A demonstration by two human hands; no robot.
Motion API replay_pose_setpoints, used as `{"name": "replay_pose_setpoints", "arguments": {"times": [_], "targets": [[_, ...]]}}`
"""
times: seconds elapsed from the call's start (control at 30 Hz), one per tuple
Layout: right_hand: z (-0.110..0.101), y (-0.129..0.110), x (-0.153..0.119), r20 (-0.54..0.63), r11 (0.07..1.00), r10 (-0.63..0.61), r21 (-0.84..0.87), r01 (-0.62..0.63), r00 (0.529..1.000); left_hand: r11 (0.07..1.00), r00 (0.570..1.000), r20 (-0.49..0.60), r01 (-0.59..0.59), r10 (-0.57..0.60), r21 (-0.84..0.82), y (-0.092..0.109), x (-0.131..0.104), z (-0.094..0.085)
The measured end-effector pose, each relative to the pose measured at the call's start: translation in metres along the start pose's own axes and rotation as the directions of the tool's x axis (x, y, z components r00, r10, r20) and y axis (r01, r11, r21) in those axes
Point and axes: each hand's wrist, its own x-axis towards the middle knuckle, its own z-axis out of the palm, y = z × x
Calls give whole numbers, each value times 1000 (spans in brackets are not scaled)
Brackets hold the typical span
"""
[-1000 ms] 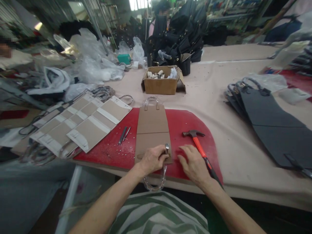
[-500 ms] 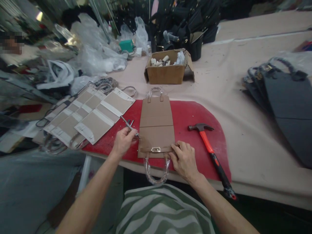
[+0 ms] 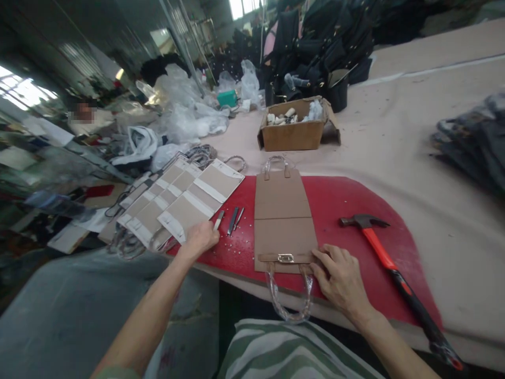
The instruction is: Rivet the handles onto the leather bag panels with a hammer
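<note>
A tan handbag panel piece (image 3: 282, 237) lies flat, with a plastic-wrapped handle (image 3: 290, 313) at the near end and another at the far end. Across its near part runs a narrow strap (image 3: 302, 258) with a metal clasp (image 3: 285, 258). My right hand (image 3: 341, 276) pinches the strap's right end, fingertips at the panel's edge. To the left, my left hand (image 3: 199, 239) is closed around a slim metal tool (image 3: 219, 220), whose far end sticks out; its exact kind is unclear. Two other slim tools (image 3: 232, 221) lie just right of that hand.
A red mat (image 3: 335, 197) lies under the work, dotted with small pale bits. A claw hammer (image 3: 381, 250) rests at right, panel pieces (image 3: 193, 202) are stacked at left. Behind stand a cardboard box (image 3: 292, 137) and black bags (image 3: 315, 47). A person (image 3: 89, 118) is far left.
My left hand has moved left, off the panel's left edge, to the tools beside the stack. My right hand stays at the strap's end. The view has shifted left and up.
</note>
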Motion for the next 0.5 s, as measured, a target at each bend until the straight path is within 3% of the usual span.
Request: {"name": "replay_pose_setpoints", "arguments": {"times": [0.17,0.23,0.3,0.37,0.5], "targets": [[-2,-4,-1,54,998,55,21,-56,997,993,990,-118,-69,81,98,10,-5,-1],[-2,-6,-1,73,996,77,33,-80,994,990,973,-189,-124,135,69,19,-11,-5],[-3,-7,-1,84,995,91,38,-95,992,966,940,-240,-258,243,-33,34,-21,-5],[-3,-9,-1,84,993,102,42,-106,991,880,877,-274,-446,395,-159,54,-34,-2],[-4,-11,-1,76,992,114,49,-118,991,641,693,-239,-720,680,-265,89,-59,14]]}}
